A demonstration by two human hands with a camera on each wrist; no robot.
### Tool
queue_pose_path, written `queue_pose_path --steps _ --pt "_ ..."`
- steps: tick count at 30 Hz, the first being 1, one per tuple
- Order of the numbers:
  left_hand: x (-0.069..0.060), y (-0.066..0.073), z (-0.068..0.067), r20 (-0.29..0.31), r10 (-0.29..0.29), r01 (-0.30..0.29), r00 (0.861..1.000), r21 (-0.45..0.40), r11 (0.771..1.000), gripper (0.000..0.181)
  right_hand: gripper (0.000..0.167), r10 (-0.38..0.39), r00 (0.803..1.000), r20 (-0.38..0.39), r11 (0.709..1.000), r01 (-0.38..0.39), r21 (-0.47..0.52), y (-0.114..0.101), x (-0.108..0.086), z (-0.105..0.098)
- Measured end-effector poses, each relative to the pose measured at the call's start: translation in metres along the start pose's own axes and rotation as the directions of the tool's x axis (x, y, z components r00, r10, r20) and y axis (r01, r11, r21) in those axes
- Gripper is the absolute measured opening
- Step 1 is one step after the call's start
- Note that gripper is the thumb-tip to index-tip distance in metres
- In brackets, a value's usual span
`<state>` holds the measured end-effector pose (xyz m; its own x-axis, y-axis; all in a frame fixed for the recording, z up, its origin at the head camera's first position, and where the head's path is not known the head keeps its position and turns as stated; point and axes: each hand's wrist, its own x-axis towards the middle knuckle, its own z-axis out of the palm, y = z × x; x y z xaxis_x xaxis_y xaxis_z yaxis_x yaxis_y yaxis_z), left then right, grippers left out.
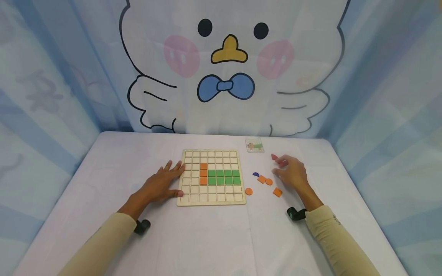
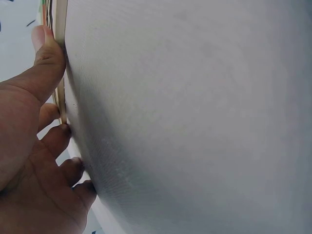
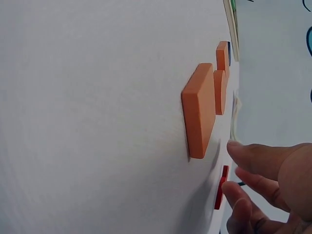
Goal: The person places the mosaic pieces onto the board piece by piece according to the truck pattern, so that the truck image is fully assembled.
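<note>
The left hand [image 1: 159, 184] rests with spread fingers at the left edge of a wooden grid board [image 1: 211, 198]; in the left wrist view its thumb lies on the board's rim [image 2: 60, 29]. On the board stand a column of orange squares [image 1: 203, 173] and two rows of green squares [image 1: 224, 177]. Right of the board, the right hand [image 1: 293, 173] hovers low with bent fingers, thumb apart from them. Its fingertips are beside red pieces [image 1: 274, 156], also in the right wrist view [image 3: 222, 189]; whether they touch is unclear.
Between board and right hand lie a blue half-round piece [image 1: 256, 174], orange squares [image 1: 277, 192] and orange discs [image 1: 248, 191]. A small picture card [image 1: 254, 145] lies beyond the board's right corner. A patterned curtain [image 1: 224, 115] stands behind the white-covered table [image 1: 214, 241].
</note>
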<state>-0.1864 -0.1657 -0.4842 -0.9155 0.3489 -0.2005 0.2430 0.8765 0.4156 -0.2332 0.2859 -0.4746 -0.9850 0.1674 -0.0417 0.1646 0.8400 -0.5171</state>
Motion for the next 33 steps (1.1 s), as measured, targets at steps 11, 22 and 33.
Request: queue_pose_path --steps 11,22,33 --pt "0.001 -0.003 0.001 -0.002 -0.001 0.001 1.0 0.002 1.0 0.105 0.034 -0.005 0.999 0.035 1.0 0.005 0.003 -0.007 -0.004 0.003" --pt "0.0 -0.001 -0.001 0.001 -0.008 0.008 1.0 0.0 1.0 0.105 0.035 -0.024 0.999 0.02 1.0 0.024 -0.002 -0.005 0.001 -0.001" --pt "0.001 -0.002 0.001 0.001 0.002 -0.002 1.0 0.001 1.0 0.104 0.033 -0.012 0.999 -0.047 1.0 0.011 -0.027 0.004 0.016 -0.008"
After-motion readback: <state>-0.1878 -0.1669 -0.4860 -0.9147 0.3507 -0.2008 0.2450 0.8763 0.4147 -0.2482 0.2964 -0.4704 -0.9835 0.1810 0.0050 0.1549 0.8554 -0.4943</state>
